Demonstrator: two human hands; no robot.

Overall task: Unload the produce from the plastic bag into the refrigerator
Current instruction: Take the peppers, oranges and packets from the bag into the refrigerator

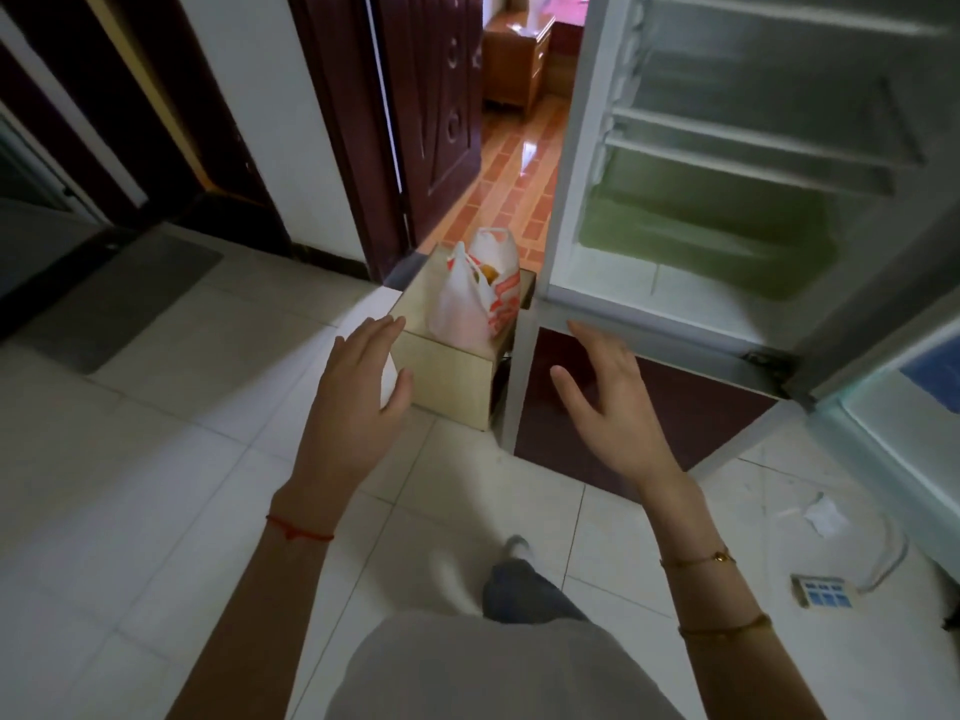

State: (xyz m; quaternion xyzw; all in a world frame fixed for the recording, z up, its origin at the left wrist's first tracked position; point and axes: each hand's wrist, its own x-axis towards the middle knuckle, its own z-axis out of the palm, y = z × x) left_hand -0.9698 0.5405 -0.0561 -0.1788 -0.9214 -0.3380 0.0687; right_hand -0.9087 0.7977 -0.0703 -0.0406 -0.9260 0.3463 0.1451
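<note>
floor point(130, 459): white tile, doorway behind | plastic bag point(475, 296) atop box point(447, 376), just left of open refrigerator point(727, 210) | your left hand point(358, 397) & right hand point(608, 392): fingers spread, empty, near box

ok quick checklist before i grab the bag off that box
1. Both hands free: left hand and right hand open and empty. Ok.
2. Plastic bag standing on the box, within sight. Ok.
3. Bag handles reachable: they stand up at the top, unobstructed. Ok.
4. Refrigerator door open. Ok.
5. Space inside: shelves and the green drawer look empty. Ok.
6. What is in the bag: only something orange shows. Cannot tell.
</note>
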